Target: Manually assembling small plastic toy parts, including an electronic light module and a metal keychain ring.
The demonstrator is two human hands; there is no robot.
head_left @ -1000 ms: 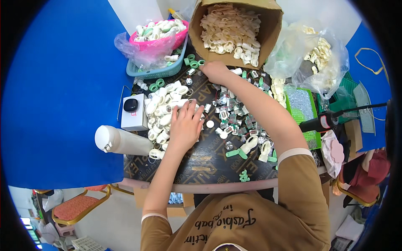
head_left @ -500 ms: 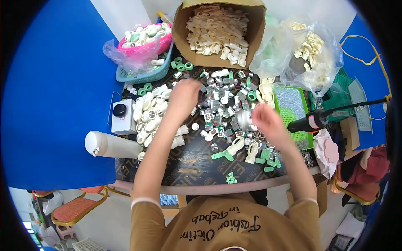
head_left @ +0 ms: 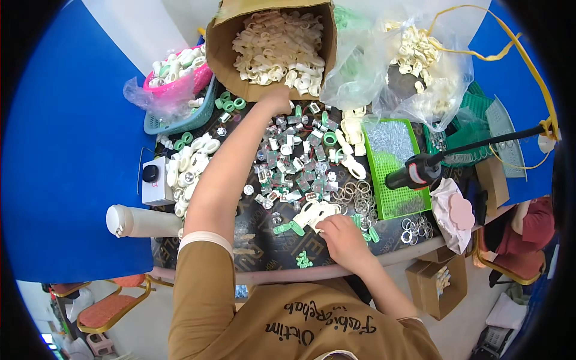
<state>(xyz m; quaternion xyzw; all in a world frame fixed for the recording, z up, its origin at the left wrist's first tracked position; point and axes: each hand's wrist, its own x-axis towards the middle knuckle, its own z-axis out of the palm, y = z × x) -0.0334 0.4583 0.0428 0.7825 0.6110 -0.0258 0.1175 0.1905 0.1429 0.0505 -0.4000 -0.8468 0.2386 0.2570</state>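
My left hand is at the front edge of the cardboard box, its fingers bunched and mostly hidden. A small white piece shows at its fingertips; its kind is unclear. Cream plastic shell pieces fill much of the box. By the table's near edge, my right hand has its fingers closed on a cream plastic shell, one of a few lying side by side. Green oval plastic pieces lie just left of these. Between my hands spreads a heap of small clear-and-white electronic modules.
Finished-looking white plastic units pile at left, near a white bottle. A pink basket sits in a blue one. At right are a green tray, a black tool on an arm, metal rings and plastic bags.
My left hand has moved from the heap's far left up to the box edge. My right hand has come down from the heap's right side to the cream shells. The whole view has shifted.
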